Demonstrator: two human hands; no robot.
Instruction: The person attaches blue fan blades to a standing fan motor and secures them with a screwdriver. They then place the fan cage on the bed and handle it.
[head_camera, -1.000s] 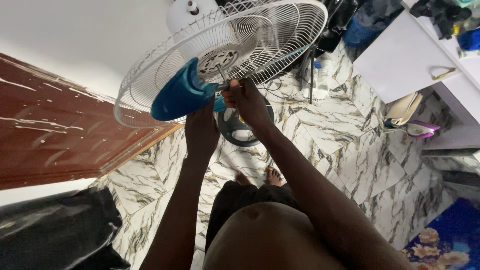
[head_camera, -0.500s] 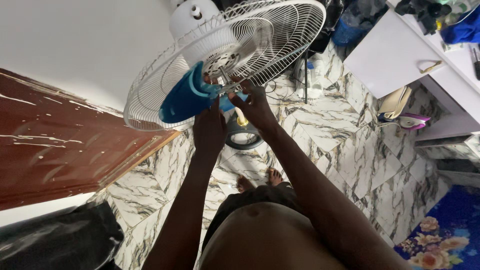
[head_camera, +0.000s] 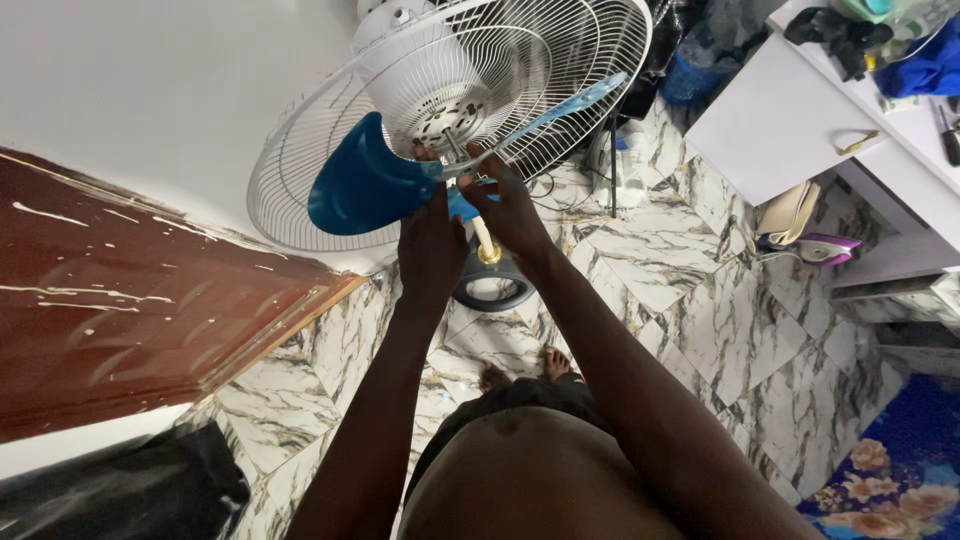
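my left hand (head_camera: 430, 250) was up at the middle of the fan, fingers curled around the hub end of the blue fan blade (head_camera: 365, 185) — a closed grip, with the broad blade spreading out to the left of my knuckles. my right hand (head_camera: 510, 210) sat just beside it, touching it near the thumb, its fingertips pinched in at the blade's centre where the metal shaft (head_camera: 455, 150) came out of the motor; whether they gripped the hub itself or a small part on it i could not tell. a second, paler blue blade (head_camera: 570, 105) ran up and to the right from the same hub, lying across the wires.

behind the blades stood the white rear grille (head_camera: 560, 50), a round wire cage tilted toward me, with the white motor housing (head_camera: 390, 25) showing through it at the top. below my hands the fan's pale pole with a brass collar (head_camera: 488, 255) dropped to a dark round base (head_camera: 490, 285) on the marble-patterned floor tiles (head_camera: 690, 300).

to my left ran a reddish-brown door (head_camera: 130, 310) streaked with white paint, and under it a black bag (head_camera: 110, 500). to the right stood a white cabinet (head_camera: 780, 120) with a curved handle, an iron (head_camera: 815, 245) on the floor by it, and a blue flowered rug (head_camera: 890, 480) in the corner — my bare feet (head_camera: 520, 370) showed between my arms.
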